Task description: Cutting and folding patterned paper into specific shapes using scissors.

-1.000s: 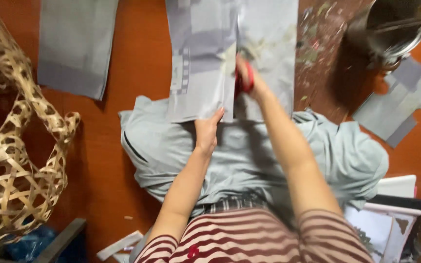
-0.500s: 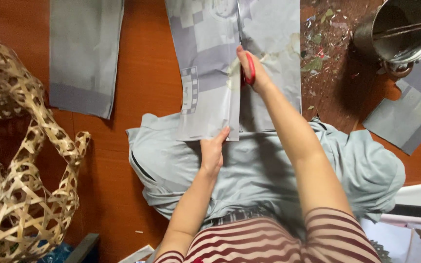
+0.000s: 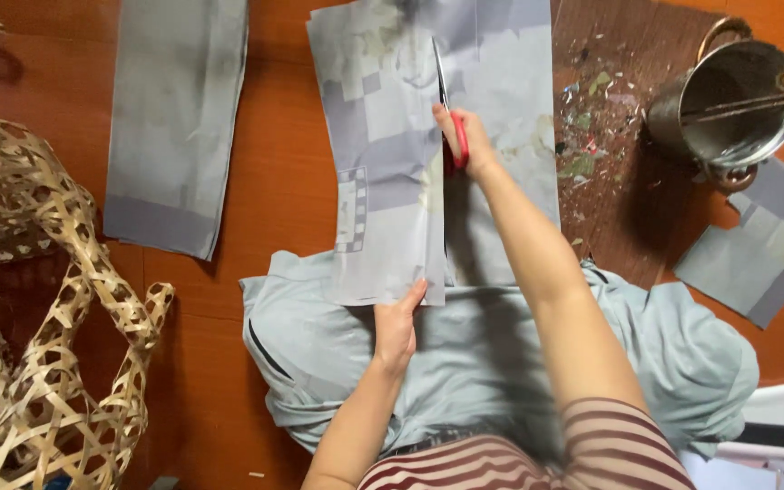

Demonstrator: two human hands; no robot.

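Grey paper sheet [image 3: 392,181] flat on floor, half slit lengthwise; red-handled scissors [image 3: 451,118] in slit.

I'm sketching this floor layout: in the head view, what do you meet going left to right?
Woven bamboo frame → separate grey paper strip → left hand holding the big sheet's near edge → right hand with red-handled scissors → paper scraps → metal pot.
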